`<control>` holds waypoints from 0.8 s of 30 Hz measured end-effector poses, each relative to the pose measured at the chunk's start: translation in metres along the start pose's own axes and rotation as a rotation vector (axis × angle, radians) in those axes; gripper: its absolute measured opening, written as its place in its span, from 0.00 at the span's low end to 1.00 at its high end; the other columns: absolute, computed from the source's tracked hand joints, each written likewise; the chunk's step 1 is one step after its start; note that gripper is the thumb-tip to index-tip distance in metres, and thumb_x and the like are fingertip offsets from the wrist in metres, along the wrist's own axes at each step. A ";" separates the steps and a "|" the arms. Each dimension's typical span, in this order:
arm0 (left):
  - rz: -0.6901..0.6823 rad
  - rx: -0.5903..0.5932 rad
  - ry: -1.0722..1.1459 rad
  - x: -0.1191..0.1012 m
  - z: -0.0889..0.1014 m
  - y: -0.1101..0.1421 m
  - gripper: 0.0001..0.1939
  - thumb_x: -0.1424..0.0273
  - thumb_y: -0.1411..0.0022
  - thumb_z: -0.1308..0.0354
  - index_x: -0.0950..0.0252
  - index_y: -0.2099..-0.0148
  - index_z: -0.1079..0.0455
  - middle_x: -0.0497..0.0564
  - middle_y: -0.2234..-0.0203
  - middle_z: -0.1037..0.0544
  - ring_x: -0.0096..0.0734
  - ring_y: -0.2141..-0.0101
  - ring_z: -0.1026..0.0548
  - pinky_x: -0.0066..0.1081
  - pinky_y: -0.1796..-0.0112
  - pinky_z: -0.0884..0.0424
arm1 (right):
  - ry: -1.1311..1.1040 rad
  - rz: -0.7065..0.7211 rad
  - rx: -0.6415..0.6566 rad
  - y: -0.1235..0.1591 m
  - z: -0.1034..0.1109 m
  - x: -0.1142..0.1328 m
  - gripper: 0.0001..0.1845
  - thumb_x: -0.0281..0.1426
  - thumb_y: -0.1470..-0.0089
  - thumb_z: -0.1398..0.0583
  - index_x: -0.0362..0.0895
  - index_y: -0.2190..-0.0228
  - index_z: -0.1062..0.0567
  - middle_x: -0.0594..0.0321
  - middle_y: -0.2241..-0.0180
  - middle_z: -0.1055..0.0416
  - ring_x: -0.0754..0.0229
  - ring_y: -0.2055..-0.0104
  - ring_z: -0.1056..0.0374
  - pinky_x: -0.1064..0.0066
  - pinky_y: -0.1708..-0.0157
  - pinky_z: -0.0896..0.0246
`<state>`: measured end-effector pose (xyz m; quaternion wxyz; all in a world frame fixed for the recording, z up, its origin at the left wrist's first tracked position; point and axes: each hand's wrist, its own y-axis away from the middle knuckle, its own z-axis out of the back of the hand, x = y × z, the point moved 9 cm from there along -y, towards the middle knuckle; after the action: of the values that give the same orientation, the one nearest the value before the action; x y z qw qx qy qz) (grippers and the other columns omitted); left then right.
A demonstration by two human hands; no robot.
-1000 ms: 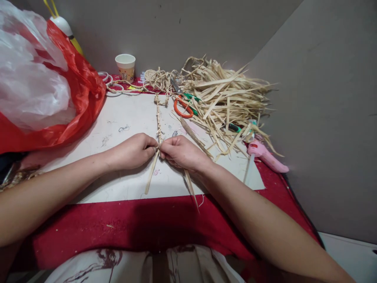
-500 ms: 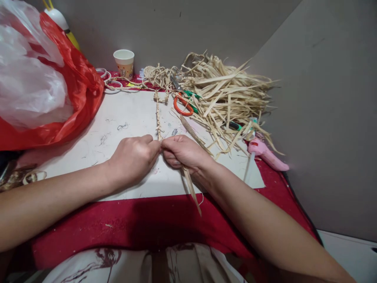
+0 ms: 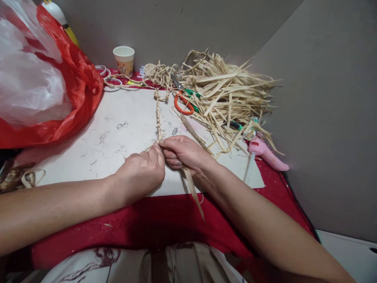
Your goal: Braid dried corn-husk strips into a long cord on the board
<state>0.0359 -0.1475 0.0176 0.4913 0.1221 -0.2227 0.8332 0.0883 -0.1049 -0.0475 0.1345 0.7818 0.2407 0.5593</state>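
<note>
The lower end of a braided cord (image 3: 158, 118) is pinched in both grips. The tips of the left hand (image 3: 157, 146) and the right hand (image 3: 162, 146) are brought nearly together there, each grip closed narrow, thumb against finger. Which strand is held by which fingertip cannot be told. A short piece of strip is seen just above the left fingers, and from under the right palm loose strips (image 3: 192, 188) are trailed toward the near edge.

The cord is laid straight away from the hands along a white board (image 3: 126, 102). It can be judged light and bendable, with a rough, knobbly face that should not slip easily. The loose strips look dry and papery, likely to split if tugged or sharply creased. The cord is best held right at its last turn, where loosening would start, and the strips flat, close to that point.

Farther out, scissors (image 3: 184, 104) are rested against a heap of straw (image 3: 232, 82), with a pink glue gun (image 3: 266, 156) beyond its near right side. A paper cup (image 3: 124, 61) is stood at the back of the red surface (image 3: 88, 232).
</note>
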 end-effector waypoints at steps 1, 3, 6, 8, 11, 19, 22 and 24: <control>-0.005 0.001 -0.010 -0.001 -0.001 0.000 0.19 0.83 0.41 0.59 0.84 0.52 0.31 0.60 0.77 0.25 0.36 0.80 0.27 0.29 0.85 0.39 | 0.002 0.001 0.003 0.000 0.000 0.000 0.18 0.28 0.48 0.44 0.42 0.86 0.42 0.74 0.90 0.53 0.75 0.90 0.60 0.80 0.90 0.70; -0.016 -0.005 -0.024 -0.003 -0.001 0.001 0.20 0.84 0.41 0.59 0.87 0.51 0.32 0.61 0.77 0.25 0.36 0.81 0.26 0.29 0.85 0.38 | -0.002 0.006 0.013 0.000 -0.001 0.000 0.17 0.29 0.49 0.44 0.42 0.85 0.40 0.75 0.90 0.53 0.75 0.90 0.61 0.81 0.90 0.70; -0.038 -0.026 -0.022 -0.005 0.001 0.000 0.20 0.84 0.42 0.59 0.87 0.53 0.31 0.61 0.77 0.25 0.36 0.81 0.26 0.30 0.85 0.37 | -0.008 0.007 0.025 0.000 -0.001 0.000 0.14 0.28 0.50 0.42 0.41 0.83 0.38 0.75 0.90 0.53 0.75 0.90 0.60 0.81 0.91 0.70; -0.063 -0.023 0.002 -0.008 0.002 0.001 0.20 0.84 0.42 0.59 0.86 0.53 0.31 0.62 0.76 0.24 0.37 0.80 0.25 0.30 0.85 0.37 | -0.008 0.006 0.025 0.000 -0.001 0.000 0.12 0.28 0.50 0.43 0.40 0.82 0.35 0.75 0.90 0.52 0.75 0.89 0.60 0.82 0.91 0.69; -0.108 0.049 0.120 -0.017 0.001 0.005 0.17 0.84 0.44 0.57 0.79 0.58 0.29 0.60 0.77 0.25 0.38 0.80 0.26 0.31 0.84 0.39 | 0.002 0.007 0.004 -0.001 0.001 0.000 0.08 0.28 0.50 0.43 0.38 0.78 0.31 0.76 0.90 0.52 0.75 0.89 0.61 0.82 0.90 0.69; 0.126 0.072 0.999 0.043 0.040 -0.008 0.13 0.66 0.40 0.48 0.63 0.74 0.30 0.44 0.86 0.32 0.20 0.85 0.39 0.26 0.80 0.44 | 0.003 0.026 0.026 0.001 0.004 0.005 0.10 0.27 0.49 0.44 0.39 0.80 0.32 0.75 0.89 0.52 0.75 0.89 0.60 0.81 0.90 0.69; 0.618 -0.185 1.126 0.110 0.023 -0.010 0.08 0.68 0.41 0.47 0.65 0.63 0.28 0.44 0.81 0.30 0.21 0.81 0.36 0.25 0.76 0.40 | -0.031 0.049 0.075 0.001 0.000 0.007 0.09 0.28 0.48 0.44 0.39 0.79 0.32 0.75 0.89 0.52 0.75 0.89 0.60 0.81 0.90 0.69; 0.732 -0.003 1.354 0.110 -0.019 -0.014 0.07 0.72 0.44 0.46 0.67 0.63 0.30 0.47 0.78 0.28 0.23 0.78 0.32 0.26 0.74 0.37 | -0.040 0.059 0.100 0.001 -0.002 0.007 0.08 0.29 0.49 0.42 0.39 0.77 0.31 0.76 0.89 0.52 0.74 0.89 0.60 0.81 0.90 0.69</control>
<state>-0.0051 -0.0484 0.0506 0.2136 -0.4967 0.0994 0.8353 0.0886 -0.1020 -0.0408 0.0835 0.8054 0.2425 0.5344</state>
